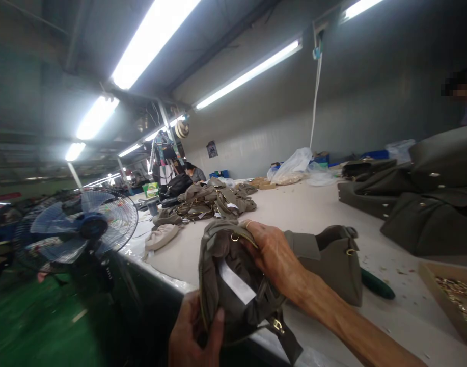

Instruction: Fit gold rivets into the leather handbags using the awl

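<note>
An olive-brown fabric pouch (218, 255) hangs over the near table edge, its zippered mouth spread and a white label showing inside. My left hand (197, 331) pinches its lower left rim between thumb and fingers. Across the top right rim, my right hand (277, 255) grips the cloth, some fingertips hidden in the folds. A strap with a gold clasp (278, 325) dangles below. Just beyond my right wrist stands an olive bag (342, 265) with a gold ring, beside a dark green handle (377, 283).
A heap of similar pouches (206, 200) lies farther along the table (313, 209). Large dark bags (439, 204) and a box of gold hardware (457, 300) are at right. A fan (91, 225) stands left. People are in the background.
</note>
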Available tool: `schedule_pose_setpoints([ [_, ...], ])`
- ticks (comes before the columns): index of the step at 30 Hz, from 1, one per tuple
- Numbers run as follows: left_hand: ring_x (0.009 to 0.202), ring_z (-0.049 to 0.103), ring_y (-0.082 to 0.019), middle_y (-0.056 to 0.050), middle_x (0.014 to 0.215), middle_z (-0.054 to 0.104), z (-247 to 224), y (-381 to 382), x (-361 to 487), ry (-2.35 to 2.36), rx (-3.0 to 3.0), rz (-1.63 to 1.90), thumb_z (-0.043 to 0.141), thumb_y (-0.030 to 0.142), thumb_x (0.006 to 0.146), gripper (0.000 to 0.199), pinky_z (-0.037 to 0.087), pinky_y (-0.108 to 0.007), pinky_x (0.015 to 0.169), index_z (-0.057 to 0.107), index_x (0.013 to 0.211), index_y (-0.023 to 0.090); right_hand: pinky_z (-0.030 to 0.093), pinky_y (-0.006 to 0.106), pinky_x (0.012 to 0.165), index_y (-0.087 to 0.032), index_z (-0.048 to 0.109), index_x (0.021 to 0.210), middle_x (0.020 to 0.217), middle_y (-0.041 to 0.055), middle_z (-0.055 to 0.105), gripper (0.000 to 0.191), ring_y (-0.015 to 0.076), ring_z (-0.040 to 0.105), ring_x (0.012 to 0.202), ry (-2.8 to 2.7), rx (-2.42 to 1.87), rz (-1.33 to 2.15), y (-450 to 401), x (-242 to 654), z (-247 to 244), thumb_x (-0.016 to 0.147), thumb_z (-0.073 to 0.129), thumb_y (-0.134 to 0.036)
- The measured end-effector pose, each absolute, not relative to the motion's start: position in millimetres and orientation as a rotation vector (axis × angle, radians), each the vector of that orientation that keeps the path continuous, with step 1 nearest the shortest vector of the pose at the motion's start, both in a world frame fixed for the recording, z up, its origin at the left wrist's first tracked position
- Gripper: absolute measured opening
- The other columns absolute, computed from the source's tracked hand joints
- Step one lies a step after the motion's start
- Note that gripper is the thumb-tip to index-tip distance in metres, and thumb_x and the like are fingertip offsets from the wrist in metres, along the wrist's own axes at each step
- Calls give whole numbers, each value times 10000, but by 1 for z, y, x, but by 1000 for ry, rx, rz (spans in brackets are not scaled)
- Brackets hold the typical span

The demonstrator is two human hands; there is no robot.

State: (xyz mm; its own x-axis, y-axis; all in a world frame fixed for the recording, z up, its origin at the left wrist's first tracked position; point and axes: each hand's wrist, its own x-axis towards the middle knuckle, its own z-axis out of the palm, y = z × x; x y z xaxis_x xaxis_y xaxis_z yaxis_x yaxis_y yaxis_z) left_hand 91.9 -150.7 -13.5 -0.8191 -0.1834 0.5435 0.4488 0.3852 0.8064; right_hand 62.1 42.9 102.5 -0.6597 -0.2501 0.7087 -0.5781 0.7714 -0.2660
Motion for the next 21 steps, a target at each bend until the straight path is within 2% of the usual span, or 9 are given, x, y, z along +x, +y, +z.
schedule_pose_setpoints([
  [2, 971, 662, -219, -100, 1141, 656, 8, -148, 86, -2023, -311, -1553, 601, 497, 794, 546, 574, -259, 743, 497, 1237, 195, 376, 248, 678, -154, 542, 963, 943, 53, 617, 175, 165, 562, 799, -2303, 647, 630, 42, 72, 107, 838, 477, -50],
  [3, 1057, 637, -229, -118, 1224, 620, 18, -146, 84, -2002, -374, -1561, 566, 507, 816, 618, 573, -272, 795, 436, 1325, 183, 381, 250, 684, -158, 546, 983, 963, 55, 616, 204, 169, 567, 819, -2325, 637, 591, 42, 77, 110, 832, 477, -40],
  [6, 1181, 570, -229, -118, 1303, 576, 39, -137, 82, -1981, -501, -1452, 450, 522, 885, 642, 527, -295, 930, 372, 1417, 170, 396, 261, 683, -184, 551, 1035, 1015, 55, 614, 273, 180, 585, 841, -2395, 589, 467, 40, 90, 117, 834, 455, -27],
  [8, 1166, 576, -229, -87, 1270, 603, 43, -136, 83, -2001, -457, -1383, 464, 506, 891, 564, 509, -299, 945, 460, 1362, 194, 418, 262, 683, -191, 549, 1046, 1018, 47, 619, 280, 183, 602, 853, -2446, 606, 483, 37, 100, 116, 829, 464, -35],
  [11, 988, 647, -234, -38, 1116, 677, 38, -149, 81, -1990, -263, -1243, 522, 519, 851, 464, 539, -297, 785, 581, 1211, 231, 465, 284, 666, -172, 542, 1063, 1031, 47, 627, 317, 211, 621, 862, -2581, 727, 493, 29, 119, 99, 770, 540, -51],
  [13, 901, 656, -248, -37, 1032, 691, 35, -164, 77, -1962, -267, -1028, 555, 526, 802, 431, 531, -326, 747, 621, 1105, 227, 493, 326, 625, -136, 497, 1205, 1082, 87, 614, 417, 254, 626, 867, -2647, 796, 412, 22, 131, 81, 793, 536, -92],
  [16, 909, 652, -256, -32, 1027, 676, 35, -178, 75, -2060, -449, -863, 611, 459, 735, 353, 535, -341, 770, 652, 1008, 239, 524, 371, 614, -77, 355, 1391, 1130, 158, 592, 562, 299, 626, 897, -2663, 723, 354, 27, 143, 60, 843, 469, -128],
  [19, 883, 674, -226, -29, 1028, 686, 39, -171, 78, -2357, -623, -1145, 599, 454, 778, 413, 568, -287, 705, 615, 1145, 266, 540, 352, 705, -122, 465, 1314, 1098, 134, 600, 519, 253, 625, 888, -2468, 584, 587, 68, 152, 66, 795, 489, -117],
  [21, 968, 666, -210, -32, 1104, 676, 42, -156, 74, -2451, -839, -1279, 536, 454, 845, 414, 570, -283, 809, 571, 1218, 277, 525, 305, 749, -171, 574, 1138, 1010, 86, 612, 324, 201, 608, 881, -2250, 514, 786, 112, 158, 83, 831, 474, -146],
])
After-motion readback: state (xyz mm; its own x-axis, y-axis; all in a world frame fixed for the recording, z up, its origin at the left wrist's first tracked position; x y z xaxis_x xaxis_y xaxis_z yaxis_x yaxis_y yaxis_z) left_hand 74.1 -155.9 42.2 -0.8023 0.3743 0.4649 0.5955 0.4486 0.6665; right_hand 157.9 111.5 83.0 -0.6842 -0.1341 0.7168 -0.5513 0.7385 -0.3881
